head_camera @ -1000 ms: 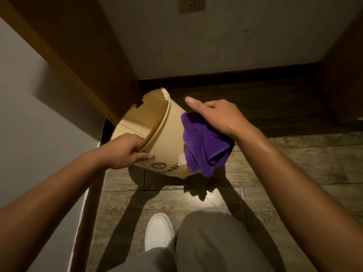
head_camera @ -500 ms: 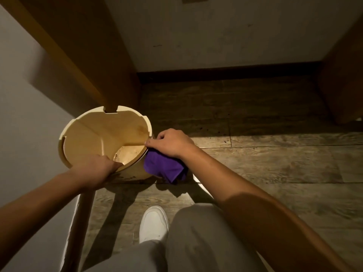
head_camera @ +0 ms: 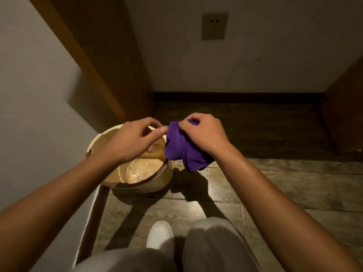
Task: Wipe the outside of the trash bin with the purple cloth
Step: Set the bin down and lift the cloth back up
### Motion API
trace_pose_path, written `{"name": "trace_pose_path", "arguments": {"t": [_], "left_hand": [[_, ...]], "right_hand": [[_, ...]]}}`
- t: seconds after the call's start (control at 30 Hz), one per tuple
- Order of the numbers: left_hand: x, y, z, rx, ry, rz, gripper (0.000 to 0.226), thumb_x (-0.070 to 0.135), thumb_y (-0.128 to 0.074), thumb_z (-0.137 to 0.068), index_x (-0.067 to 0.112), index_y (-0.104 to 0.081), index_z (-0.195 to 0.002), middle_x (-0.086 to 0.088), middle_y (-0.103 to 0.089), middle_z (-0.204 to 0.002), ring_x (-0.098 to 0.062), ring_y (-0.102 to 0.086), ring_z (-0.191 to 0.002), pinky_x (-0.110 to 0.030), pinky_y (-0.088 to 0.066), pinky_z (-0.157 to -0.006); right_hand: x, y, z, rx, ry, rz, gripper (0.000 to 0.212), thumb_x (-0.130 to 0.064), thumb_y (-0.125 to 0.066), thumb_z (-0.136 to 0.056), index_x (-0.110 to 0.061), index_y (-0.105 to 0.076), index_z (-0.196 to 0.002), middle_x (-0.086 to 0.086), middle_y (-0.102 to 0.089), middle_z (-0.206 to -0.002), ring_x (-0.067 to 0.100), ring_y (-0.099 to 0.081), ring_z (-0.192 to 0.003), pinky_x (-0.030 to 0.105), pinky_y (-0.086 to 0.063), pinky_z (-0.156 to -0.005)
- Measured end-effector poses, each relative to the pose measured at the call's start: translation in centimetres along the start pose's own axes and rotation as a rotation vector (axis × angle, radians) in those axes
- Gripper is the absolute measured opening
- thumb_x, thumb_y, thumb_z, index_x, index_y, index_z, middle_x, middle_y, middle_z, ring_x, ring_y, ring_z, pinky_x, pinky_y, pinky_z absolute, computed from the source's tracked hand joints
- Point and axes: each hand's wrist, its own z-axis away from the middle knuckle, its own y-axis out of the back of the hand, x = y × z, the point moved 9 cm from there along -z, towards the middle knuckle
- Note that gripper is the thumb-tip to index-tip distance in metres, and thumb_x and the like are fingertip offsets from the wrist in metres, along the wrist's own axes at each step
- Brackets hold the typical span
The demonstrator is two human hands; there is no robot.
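The cream trash bin [head_camera: 161, 179] stands upright on the wooden floor at the left, its speckled inside bottom showing. My left hand [head_camera: 133, 140] hovers over the bin's mouth, off the rim. Its thumb and forefinger pinch the left corner of the purple cloth [head_camera: 180, 150]. My right hand [head_camera: 204, 134] grips the bunched cloth from above, just right of the bin's rim. The cloth's lower end hangs beside the bin's far right wall; I cannot tell whether they touch.
A wooden panel [head_camera: 102, 55] slants down behind the bin, with a pale wall [head_camera: 29, 95] to its left. A wall socket [head_camera: 214, 26] sits high on the back wall. Dark wooden furniture [head_camera: 345, 114] stands at the right. My white shoe [head_camera: 159, 234] and knees are below.
The bin went from tilted in my left hand to upright on the floor. My left hand let go of its rim and reached the cloth, which my right hand lifted off the bin's side.
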Motion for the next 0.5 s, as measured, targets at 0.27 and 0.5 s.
{"name": "trace_pose_path", "arguments": {"t": [0.27, 0.5], "left_hand": [[15.3, 9.4, 2.3, -0.242, 0.246, 1.007, 0.048, 0.065, -0.065, -0.083, 0.024, -0.077, -0.104, -0.005, -0.079, -0.096, -0.024, -0.077, -0.087, -0.035, -0.062, -0.064], [27.9, 23.5, 6.5, -0.090, 0.262, 1.146, 0.048, 0.034, -0.080, -0.077, 0.015, -0.068, -0.118, -0.002, -0.078, -0.099, -0.020, -0.076, -0.089, -0.029, -0.059, -0.065]], "right_hand": [[-21.0, 12.5, 8.6, 0.005, 0.425, 0.123, 0.057, -0.040, -0.070, -0.084, -0.028, -0.054, -0.137, -0.010, -0.063, -0.127, 0.009, -0.060, -0.108, 0.029, -0.053, -0.086], [-31.3, 25.7, 14.2, 0.137, 0.278, -0.267, 0.078, -0.072, -0.074, -0.079, -0.042, -0.048, -0.146, -0.011, -0.055, -0.148, 0.000, -0.059, -0.123, 0.013, -0.050, -0.094]]}}
